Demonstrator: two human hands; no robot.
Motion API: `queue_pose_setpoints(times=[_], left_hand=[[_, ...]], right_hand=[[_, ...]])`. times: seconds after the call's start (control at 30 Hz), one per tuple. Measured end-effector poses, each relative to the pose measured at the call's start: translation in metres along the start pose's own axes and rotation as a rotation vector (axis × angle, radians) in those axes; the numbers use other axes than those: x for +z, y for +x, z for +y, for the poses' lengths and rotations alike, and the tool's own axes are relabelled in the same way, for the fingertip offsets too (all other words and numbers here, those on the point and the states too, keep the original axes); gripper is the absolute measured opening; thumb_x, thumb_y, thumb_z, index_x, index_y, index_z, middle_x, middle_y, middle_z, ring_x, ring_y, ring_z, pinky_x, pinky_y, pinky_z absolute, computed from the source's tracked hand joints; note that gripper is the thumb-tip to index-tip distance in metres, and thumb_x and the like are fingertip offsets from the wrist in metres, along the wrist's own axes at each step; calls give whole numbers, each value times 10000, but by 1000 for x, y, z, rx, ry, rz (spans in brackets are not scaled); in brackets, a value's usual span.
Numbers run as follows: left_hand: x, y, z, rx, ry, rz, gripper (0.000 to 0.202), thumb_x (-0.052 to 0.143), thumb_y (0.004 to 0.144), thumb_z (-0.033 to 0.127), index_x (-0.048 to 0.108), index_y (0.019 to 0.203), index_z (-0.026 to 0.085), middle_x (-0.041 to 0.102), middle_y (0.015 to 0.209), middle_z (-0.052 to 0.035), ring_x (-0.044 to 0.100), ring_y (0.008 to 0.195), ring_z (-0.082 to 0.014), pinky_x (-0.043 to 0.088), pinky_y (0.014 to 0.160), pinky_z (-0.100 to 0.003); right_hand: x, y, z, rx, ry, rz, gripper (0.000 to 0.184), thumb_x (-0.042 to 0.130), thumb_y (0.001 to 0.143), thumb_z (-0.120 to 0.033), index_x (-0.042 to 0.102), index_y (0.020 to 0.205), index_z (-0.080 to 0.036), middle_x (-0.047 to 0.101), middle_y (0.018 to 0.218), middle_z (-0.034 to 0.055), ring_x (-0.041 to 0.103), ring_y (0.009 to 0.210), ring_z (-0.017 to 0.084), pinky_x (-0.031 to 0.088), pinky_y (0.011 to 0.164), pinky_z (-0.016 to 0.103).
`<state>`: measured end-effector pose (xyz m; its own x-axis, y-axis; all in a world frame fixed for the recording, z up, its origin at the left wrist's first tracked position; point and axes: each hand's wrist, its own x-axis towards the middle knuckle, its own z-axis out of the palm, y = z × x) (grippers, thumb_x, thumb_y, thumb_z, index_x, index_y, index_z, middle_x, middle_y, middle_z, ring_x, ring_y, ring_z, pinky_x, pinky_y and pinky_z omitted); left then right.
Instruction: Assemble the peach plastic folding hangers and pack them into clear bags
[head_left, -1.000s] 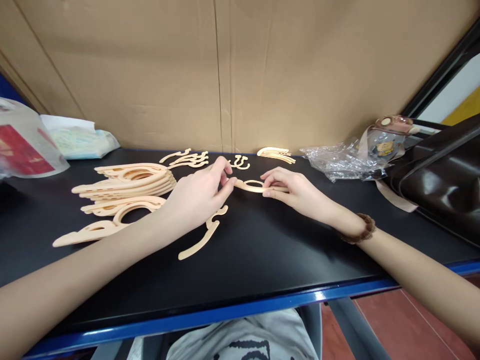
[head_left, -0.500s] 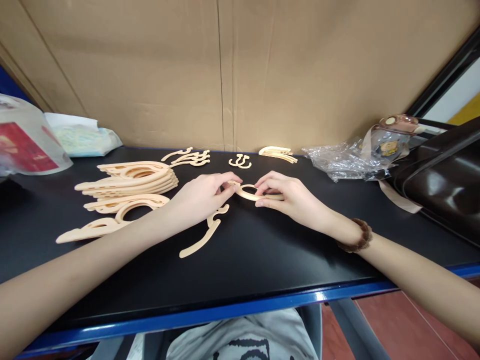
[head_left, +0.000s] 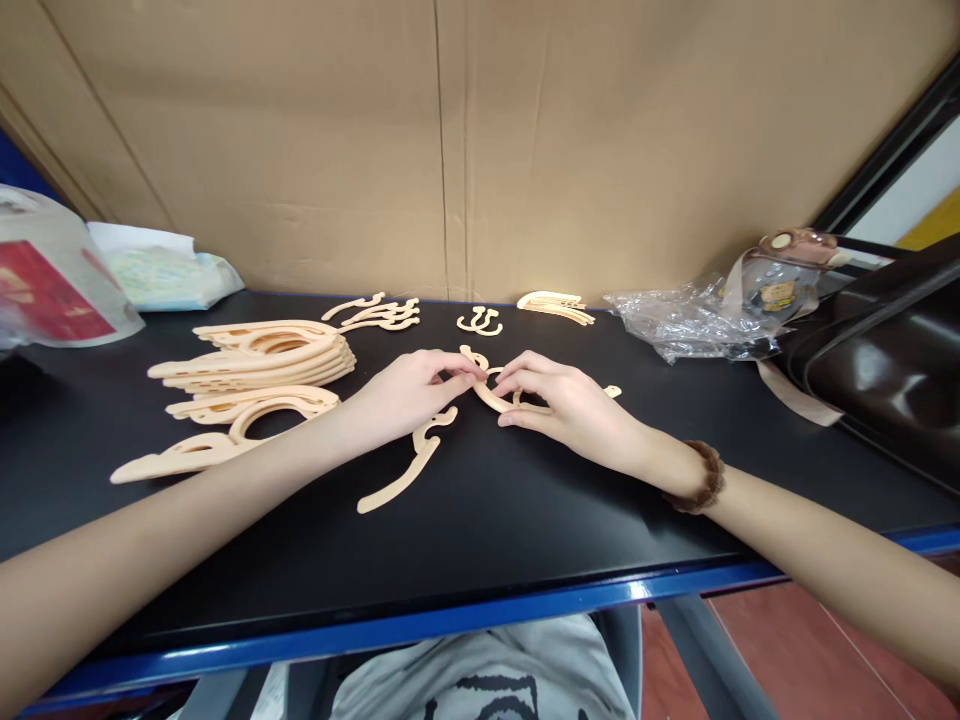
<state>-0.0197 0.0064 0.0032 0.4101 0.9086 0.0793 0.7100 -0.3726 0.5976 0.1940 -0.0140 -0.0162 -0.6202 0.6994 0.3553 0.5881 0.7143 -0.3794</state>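
Note:
A thin, curved, pale wooden piece (head_left: 491, 392) lies on the black table (head_left: 525, 510) between my hands. My left hand (head_left: 409, 393) pinches its left end with fingertips pressed together. My right hand (head_left: 566, 405) grips its right part, fingers curled over it; the piece's far tip pokes out beyond that hand. A second long curved wooden piece (head_left: 405, 470) lies flat just below my left hand, untouched.
A stack of large wooden cut-outs (head_left: 259, 365) sits at the left. Small wooden parts (head_left: 379, 313), (head_left: 480, 322), (head_left: 555, 305) lie by the cardboard wall. Crumpled clear plastic (head_left: 675, 320), a dark bag (head_left: 877, 360) at the right, packets (head_left: 52, 290) at far left.
Both hands have drawn closer together and lowered the wooden piece to the table, turning it so one end points up and away.

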Motion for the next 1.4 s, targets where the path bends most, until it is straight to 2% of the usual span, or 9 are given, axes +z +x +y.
queue_pose_setpoints(times=[0.23, 0.4, 0.57, 0.83, 0.93, 1.0, 1.1, 1.23, 1.4], left_hand=[[2, 0, -6, 97, 206, 65, 328, 414, 901, 360, 695, 1040, 264, 650, 1062, -6, 612, 949, -197, 459, 884, -342], [1, -3, -6, 314, 413, 58, 325, 369, 926, 264, 650, 1083, 216, 634, 1131, -27, 556, 1065, -211, 461, 901, -354], [-2, -5, -3, 306, 523, 20, 337, 364, 904, 162, 606, 1133, 215, 653, 1105, -31, 580, 998, -207, 494, 825, -346], [2, 0, -13, 370, 677, 81, 321, 358, 948, 197, 570, 1189, 186, 622, 1198, -62, 575, 1076, -224, 488, 859, -334], [0, 0, -12, 351, 732, 94, 319, 321, 978, 235, 609, 1101, 175, 633, 1115, -72, 591, 1027, -216, 485, 832, -319], [-3, -1, -9, 317, 767, 96, 315, 322, 980, 236, 621, 1037, 158, 637, 1057, -74, 602, 980, -220, 486, 794, -323], [-6, -2, -4, 249, 827, 87, 294, 336, 971, 213, 618, 942, 135, 646, 974, -75, 613, 912, -231, 473, 737, -333], [-9, -1, -3, 200, 840, 71, 300, 315, 964, 185, 595, 863, 144, 663, 901, -73, 629, 839, -224, 439, 660, -309], [-10, 2, -3, 227, 883, 78, 258, 321, 963, 189, 570, 1014, 141, 674, 837, -79, 633, 703, -227, 372, 555, -302]], right_hand=[[-2, -2, -21, -140, -240, 60, 240, 510, 948, -298, 634, 1096, -155, 624, 1145, 74, 553, 1068, 202, 488, 905, 341], [4, -7, -48, -421, -169, -126, 387, 463, 972, -342, 566, 1265, -111, 584, 1323, 69, 489, 1225, 189, 361, 1085, 329], [9, -10, -56, -482, -129, -262, 503, 412, 990, -388, 426, 1407, -107, 431, 1485, 61, 342, 1381, 185, 237, 1158, 326], [6, -9, -56, -456, -71, -229, 482, 478, 953, -433, 512, 1339, -147, 593, 1232, 93, 505, 1167, 177, 379, 1028, 314], [3, -10, -54, -420, -94, -199, 356, 458, 962, -423, 683, 1047, -162, 602, 983, 66, 552, 903, 147, 455, 808, 257], [-1, -10, -50, -381, -80, -173, 388, 442, 969, -419, 677, 833, -142, 577, 857, 48, 526, 764, 124, 434, 686, 232], [-7, -11, -43, -320, -90, -158, 368, 468, 966, -391, 601, 723, -149, 555, 729, 13, 497, 689, 112, 383, 631, 231], [-14, -9, -34, -140, -161, -196, 313, 597, 889, -432, 575, 724, -167, 541, 651, -21, 488, 652, 111, 338, 587, 232], [-22, -9, -24, -64, -121, -252, 261, 604, 887, -407, 642, 1039, -199, 607, 918, 14, 560, 799, 135, 422, 698, 259]])
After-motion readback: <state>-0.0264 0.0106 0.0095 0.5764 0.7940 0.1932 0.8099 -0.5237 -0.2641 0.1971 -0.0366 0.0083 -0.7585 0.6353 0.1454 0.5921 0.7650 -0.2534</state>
